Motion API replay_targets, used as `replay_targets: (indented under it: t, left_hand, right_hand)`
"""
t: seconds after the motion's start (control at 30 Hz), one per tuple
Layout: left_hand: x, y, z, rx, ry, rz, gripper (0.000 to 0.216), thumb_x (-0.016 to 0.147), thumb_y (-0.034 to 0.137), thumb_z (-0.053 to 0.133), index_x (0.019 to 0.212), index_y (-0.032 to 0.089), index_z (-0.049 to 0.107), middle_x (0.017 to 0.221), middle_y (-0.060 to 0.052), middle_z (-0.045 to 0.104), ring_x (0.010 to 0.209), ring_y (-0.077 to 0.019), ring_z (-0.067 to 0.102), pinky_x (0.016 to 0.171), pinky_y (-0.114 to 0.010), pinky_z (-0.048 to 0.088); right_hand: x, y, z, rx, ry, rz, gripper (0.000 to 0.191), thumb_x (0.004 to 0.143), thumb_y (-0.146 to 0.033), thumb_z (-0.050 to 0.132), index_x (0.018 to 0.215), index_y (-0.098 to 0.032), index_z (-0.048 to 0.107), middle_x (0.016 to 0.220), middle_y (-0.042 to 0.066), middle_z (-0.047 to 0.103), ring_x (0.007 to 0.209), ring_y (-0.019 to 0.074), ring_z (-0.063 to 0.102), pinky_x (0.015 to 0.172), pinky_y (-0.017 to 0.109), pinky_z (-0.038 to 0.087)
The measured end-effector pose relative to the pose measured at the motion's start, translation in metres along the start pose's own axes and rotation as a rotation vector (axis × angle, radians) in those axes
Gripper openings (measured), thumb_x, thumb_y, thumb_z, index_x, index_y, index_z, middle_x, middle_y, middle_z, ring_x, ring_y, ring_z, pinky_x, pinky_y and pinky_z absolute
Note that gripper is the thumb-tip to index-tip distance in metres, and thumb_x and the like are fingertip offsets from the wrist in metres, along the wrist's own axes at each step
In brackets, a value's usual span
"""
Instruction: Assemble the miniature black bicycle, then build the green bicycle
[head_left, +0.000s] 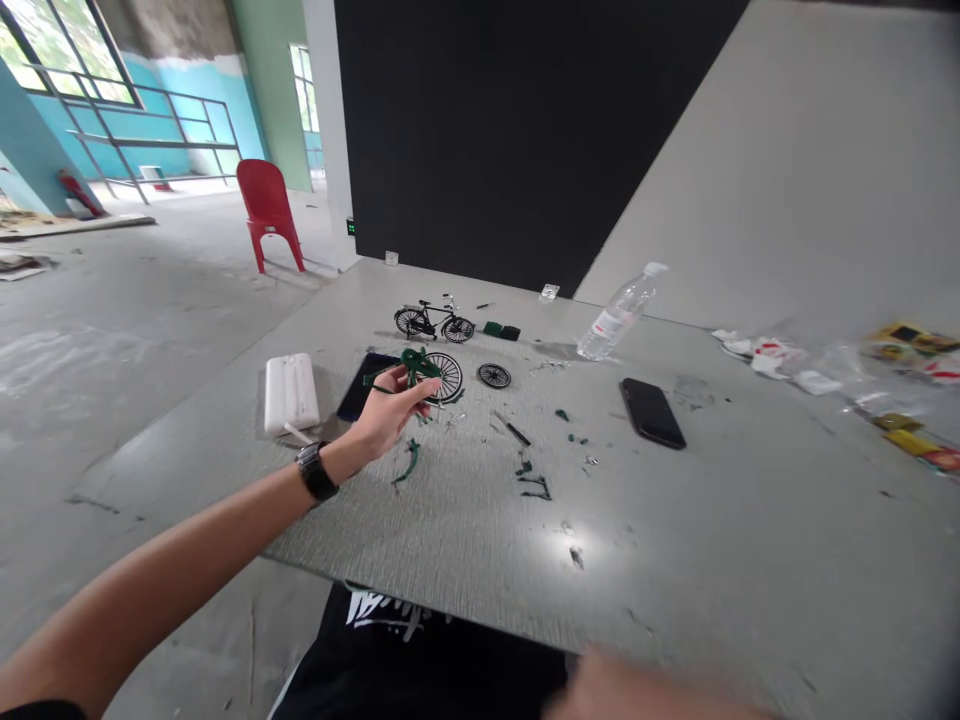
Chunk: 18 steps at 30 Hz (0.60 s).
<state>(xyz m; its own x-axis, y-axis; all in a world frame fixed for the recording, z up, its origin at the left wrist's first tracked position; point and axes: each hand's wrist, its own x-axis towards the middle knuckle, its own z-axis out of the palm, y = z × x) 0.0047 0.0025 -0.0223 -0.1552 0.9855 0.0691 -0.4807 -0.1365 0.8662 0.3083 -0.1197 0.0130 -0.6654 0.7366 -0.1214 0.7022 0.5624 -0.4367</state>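
My left hand (pixel 390 412) reaches across the grey table (pixel 675 540), fingers pinched on the green frame of a part-built model bicycle (pixel 420 368) with one spoked wheel (pixel 447 376) attached. A black watch sits on that wrist. A loose wheel (pixel 494 376) lies just right of it. Small green and black parts (pixel 534 482) are scattered in front, with a curved green piece (pixel 407 462) below the hand. A finished black model bicycle (pixel 435 321) stands farther back. My right hand (pixel 637 688) is a blur at the bottom edge, below the table's near rim.
A white box (pixel 291 392) and a dark flat pad (pixel 361 398) lie left of the hand. A black phone (pixel 652 412) and a clear water bottle (pixel 619 314) sit to the right, wrappers (pixel 772 360) at far right. A red chair (pixel 267 212) stands behind.
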Motion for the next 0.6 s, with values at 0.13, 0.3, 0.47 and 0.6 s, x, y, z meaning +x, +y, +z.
replay_targets:
  t: [0.13, 0.3, 0.47, 0.6]
  left_hand:
    - [-0.001, 0.003, -0.001, -0.054, 0.032, -0.018, 0.039, 0.061, 0.027, 0.095, 0.083, 0.015, 0.065, 0.082, 0.001, 0.067, 0.064, -0.0062, 0.058, 0.053, -0.019, 0.049]
    - [0.000, 0.003, -0.003, -0.081, 0.025, -0.022, 0.041, 0.061, 0.028, 0.096, 0.083, 0.016, 0.063, 0.078, 0.003, 0.066, 0.061, -0.0055, 0.056, 0.054, -0.018, 0.048]
    - [-0.001, 0.000, -0.003, -0.063, -0.003, -0.014, 0.040, 0.061, 0.029, 0.095, 0.083, 0.015, 0.066, 0.081, 0.002, 0.067, 0.060, -0.0054, 0.057, 0.054, -0.019, 0.048]
    - [-0.002, -0.001, -0.002, -0.051, -0.027, 0.002, 0.036, 0.064, 0.029, 0.094, 0.083, 0.014, 0.068, 0.082, 0.001, 0.068, 0.062, -0.0059, 0.056, 0.053, -0.019, 0.047]
  right_hand:
    - [0.104, 0.015, -0.014, -0.031, 0.028, -0.120, 0.010, 0.101, -0.031, 0.062, 0.099, -0.025, 0.070, 0.100, 0.004, 0.072, 0.090, 0.0192, 0.069, 0.080, 0.035, 0.056]
    - [0.196, 0.046, -0.008, -0.223, 0.248, -0.267, 0.018, 0.091, -0.013, 0.071, 0.108, -0.021, 0.072, 0.107, 0.011, 0.067, 0.103, 0.0273, 0.063, 0.091, 0.042, 0.049]
    - [0.215, 0.065, -0.004, -0.231, 0.239, -0.356, 0.015, 0.090, -0.017, 0.074, 0.103, -0.026, 0.073, 0.104, 0.007, 0.065, 0.096, 0.0225, 0.060, 0.089, 0.038, 0.045]
    - [0.216, 0.068, -0.003, -0.202, 0.228, -0.389, 0.017, 0.090, -0.013, 0.073, 0.100, -0.026, 0.073, 0.099, 0.004, 0.064, 0.094, 0.0193, 0.059, 0.085, 0.031, 0.044]
